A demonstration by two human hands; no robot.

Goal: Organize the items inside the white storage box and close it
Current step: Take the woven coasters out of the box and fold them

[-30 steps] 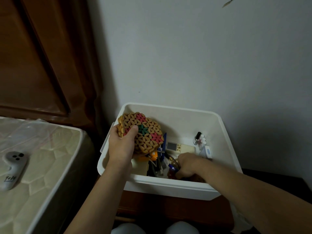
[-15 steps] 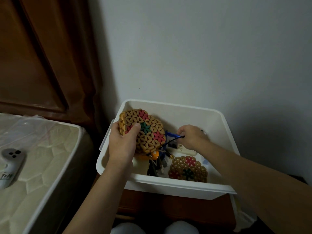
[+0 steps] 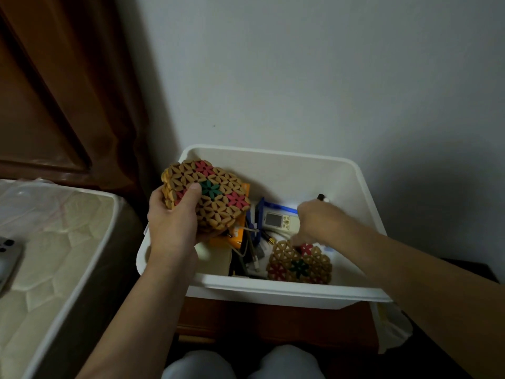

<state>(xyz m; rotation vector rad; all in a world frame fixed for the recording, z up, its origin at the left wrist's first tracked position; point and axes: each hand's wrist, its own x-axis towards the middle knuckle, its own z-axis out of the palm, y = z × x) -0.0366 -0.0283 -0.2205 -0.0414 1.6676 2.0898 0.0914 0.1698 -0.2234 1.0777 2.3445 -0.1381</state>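
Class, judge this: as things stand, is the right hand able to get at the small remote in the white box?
Probably yes: the right hand is already beside the remote, which lies uncovered on top inside the box.

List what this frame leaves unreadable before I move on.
Head view only:
- right hand: fingers point away; its grip is unclear.
- white storage box: the held coaster stack and left hand hide its left interior.
- remote: labels too small.
- No lid in view.

Quilted mattress (image 3: 49,242) at left, plastic-wrapped; grey controller (image 3: 6,255) on it at the frame edge. Dark wooden panel (image 3: 54,86) far left. Plain wall (image 3: 300,72) behind.
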